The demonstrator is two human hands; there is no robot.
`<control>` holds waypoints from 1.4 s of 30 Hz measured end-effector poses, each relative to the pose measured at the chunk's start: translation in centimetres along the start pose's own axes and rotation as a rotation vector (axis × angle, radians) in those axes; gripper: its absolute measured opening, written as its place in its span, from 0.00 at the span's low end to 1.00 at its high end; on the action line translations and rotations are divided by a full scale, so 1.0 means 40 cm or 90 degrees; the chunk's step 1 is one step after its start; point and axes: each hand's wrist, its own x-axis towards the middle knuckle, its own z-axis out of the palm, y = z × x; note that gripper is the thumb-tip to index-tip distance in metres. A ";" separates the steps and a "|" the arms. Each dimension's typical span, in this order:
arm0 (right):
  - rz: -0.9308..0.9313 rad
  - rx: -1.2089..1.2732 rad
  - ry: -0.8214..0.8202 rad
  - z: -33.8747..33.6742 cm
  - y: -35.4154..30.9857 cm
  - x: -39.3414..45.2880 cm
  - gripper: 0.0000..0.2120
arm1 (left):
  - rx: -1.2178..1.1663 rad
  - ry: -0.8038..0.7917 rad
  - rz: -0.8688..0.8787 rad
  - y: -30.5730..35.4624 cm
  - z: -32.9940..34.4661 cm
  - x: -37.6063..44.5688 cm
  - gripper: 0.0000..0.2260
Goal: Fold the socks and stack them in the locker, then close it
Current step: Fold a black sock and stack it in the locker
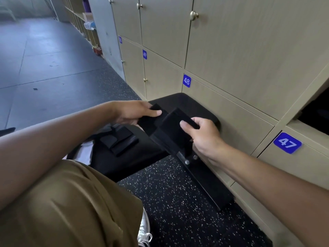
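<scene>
I hold a black sock [169,122] in the air above a black padded bench [188,104]. My left hand [135,111] pinches its left end with thumb on top. My right hand [204,134] grips its right end, where the sock is doubled over. More black socks [119,139], folded flat, lie on the bench just below my left hand. At the far right, above the blue tag 47 [287,143], an open locker [316,116] shows a dark inside.
Beige locker doors with brass knobs and blue tags 48 [186,80] and 49 [144,54] stand right behind the bench. The bench's metal leg [188,163] runs down to speckled black floor. My knee in brown cloth fills the lower left. Grey floor stretches to the left.
</scene>
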 end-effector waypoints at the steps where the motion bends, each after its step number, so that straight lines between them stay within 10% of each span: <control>1: -0.001 0.000 0.005 0.000 -0.009 0.000 0.11 | -0.008 -0.019 0.006 0.009 0.010 -0.001 0.14; 11: -0.023 0.076 0.043 0.032 -0.018 0.000 0.07 | -0.046 -0.124 -0.008 0.031 0.021 -0.032 0.28; 18: -0.029 0.008 0.068 -0.012 -0.007 -0.001 0.07 | 0.475 0.067 0.036 -0.081 -0.126 -0.069 0.29; 21: -0.030 0.036 0.067 -0.030 -0.004 -0.003 0.06 | 0.536 0.074 -0.031 -0.116 -0.170 -0.069 0.15; 31: -0.039 0.045 0.072 -0.065 -0.009 -0.020 0.05 | 0.711 0.056 -0.079 -0.144 -0.177 -0.036 0.16; 42: -0.059 0.049 0.081 -0.161 -0.031 -0.048 0.05 | 0.329 0.095 0.107 -0.010 -0.024 -0.016 0.08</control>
